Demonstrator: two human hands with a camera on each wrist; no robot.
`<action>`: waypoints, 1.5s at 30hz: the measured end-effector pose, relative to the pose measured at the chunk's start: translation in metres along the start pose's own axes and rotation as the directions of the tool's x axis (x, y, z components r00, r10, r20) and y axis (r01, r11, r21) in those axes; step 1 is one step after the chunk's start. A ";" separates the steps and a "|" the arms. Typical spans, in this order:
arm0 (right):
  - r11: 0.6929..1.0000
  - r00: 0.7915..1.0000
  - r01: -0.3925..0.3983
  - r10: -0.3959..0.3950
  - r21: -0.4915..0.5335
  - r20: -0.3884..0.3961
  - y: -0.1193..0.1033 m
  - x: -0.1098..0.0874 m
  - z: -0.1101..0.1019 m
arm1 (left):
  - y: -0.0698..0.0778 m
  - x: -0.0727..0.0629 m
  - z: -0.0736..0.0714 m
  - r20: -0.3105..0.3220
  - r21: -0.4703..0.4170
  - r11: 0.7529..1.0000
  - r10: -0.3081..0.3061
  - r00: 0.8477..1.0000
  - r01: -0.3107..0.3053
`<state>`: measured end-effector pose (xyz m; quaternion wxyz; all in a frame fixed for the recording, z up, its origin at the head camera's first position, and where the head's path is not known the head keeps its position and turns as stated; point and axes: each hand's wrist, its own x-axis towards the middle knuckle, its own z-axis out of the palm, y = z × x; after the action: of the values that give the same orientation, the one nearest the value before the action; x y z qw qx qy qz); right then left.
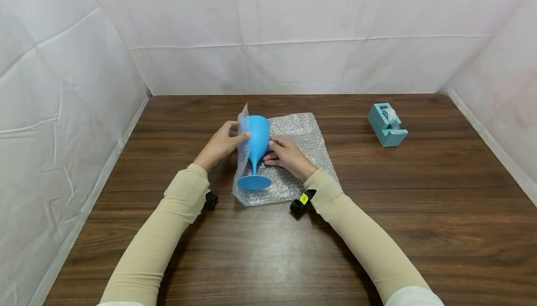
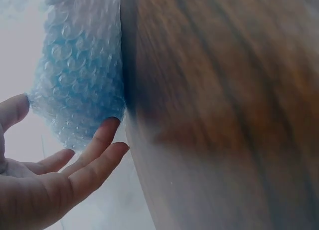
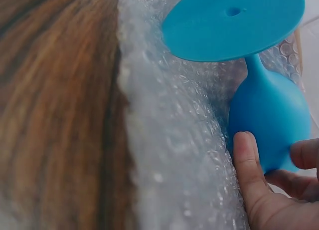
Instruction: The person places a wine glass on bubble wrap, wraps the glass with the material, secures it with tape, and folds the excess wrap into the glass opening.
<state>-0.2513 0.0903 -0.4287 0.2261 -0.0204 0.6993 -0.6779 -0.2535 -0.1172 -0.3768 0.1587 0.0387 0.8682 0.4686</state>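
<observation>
**Blue goblet lying on bubble wrap, held between my two hands**

A plain blue goblet (image 1: pixel 260 133) lies on its side along the left part of a clear bubble wrap sheet (image 1: pixel 302 140), its bowl pointing away from me and its round foot nearest me. The sheet lies on a dark brown wood-grain surface (image 1: pixel 260 255), and its left edge stands up as a flap against the goblet's left side.

My left grip (image 1: pixel 220 144) is partly closed on that flap: the thumb is on the inner side, by the bowl, and the fingers are spread behind the plastic, with the blue showing through the bubbles in the left wrist view. My right grip (image 1: pixel 289 157) is half closed about the right side of the bowl, thumb and fingertips touching it below the rim.

Well apart, toward the far right, a blue-green tape dispenser (image 1: pixel 385 128) holds a roll of clear tape (image 1: pixel 389 115). Beige sleeves (image 1: pixel 144 245) cover my forearms. White sheeting (image 1: pixel 293 12) hangs behind the surface and at both sides.
</observation>
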 end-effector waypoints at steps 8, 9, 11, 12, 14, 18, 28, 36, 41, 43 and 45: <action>1.000 0.996 0.027 -0.027 -0.008 0.080 -0.002 -0.003 -0.003 | 0.007 0.001 0.004 -0.010 0.016 1.000 -0.011 1.000 0.012; 1.000 0.996 0.029 -0.028 -0.009 0.084 -0.002 -0.003 -0.003 | 0.008 0.001 0.004 -0.013 0.012 1.000 -0.015 1.000 0.016; 0.999 0.996 0.030 -0.029 -0.012 0.088 -0.001 -0.002 -0.004 | 0.010 0.002 0.005 -0.016 0.005 1.000 -0.018 1.000 0.018; 0.999 0.996 0.030 -0.029 -0.012 0.088 -0.001 -0.002 -0.004 | 0.011 0.002 0.006 -0.018 0.002 1.000 -0.019 1.000 0.019; 1.000 0.996 0.029 -0.028 -0.010 0.089 -0.001 -0.002 -0.004 | 0.011 0.003 0.006 -0.021 -0.002 1.000 -0.017 1.000 0.017; 1.000 0.997 0.016 -0.016 0.006 0.081 -0.001 -0.002 -0.004 | 0.013 0.002 0.007 -0.014 0.012 1.000 -0.005 1.000 0.005; 1.000 0.999 -0.016 0.016 0.006 0.039 -0.004 -0.003 -0.005 | 0.012 0.003 0.008 -0.024 0.043 0.997 0.062 0.998 -0.061; 1.000 1.000 -0.024 0.024 -0.008 -0.011 -0.004 -0.003 -0.008 | 0.012 0.005 0.010 -0.035 0.056 0.995 0.085 0.996 -0.083; 1.000 1.000 -0.015 0.015 -0.002 -0.026 -0.004 -0.003 -0.010 | 0.013 0.003 0.011 -0.035 0.045 0.996 0.080 0.996 -0.078; 1.000 1.000 -0.011 0.011 -0.002 -0.028 -0.004 -0.003 -0.012 | 0.013 0.002 0.011 -0.038 0.035 0.996 0.080 0.996 -0.079; 1.000 1.000 -0.007 0.007 -0.003 -0.027 -0.005 -0.004 -0.013 | 0.013 0.003 0.011 -0.042 0.027 0.997 0.074 0.996 -0.073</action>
<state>-0.2536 0.1034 -0.4231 0.2190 -0.0092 0.7034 -0.6762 -0.2536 -0.1004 -0.3722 0.1223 0.0625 0.8754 0.4635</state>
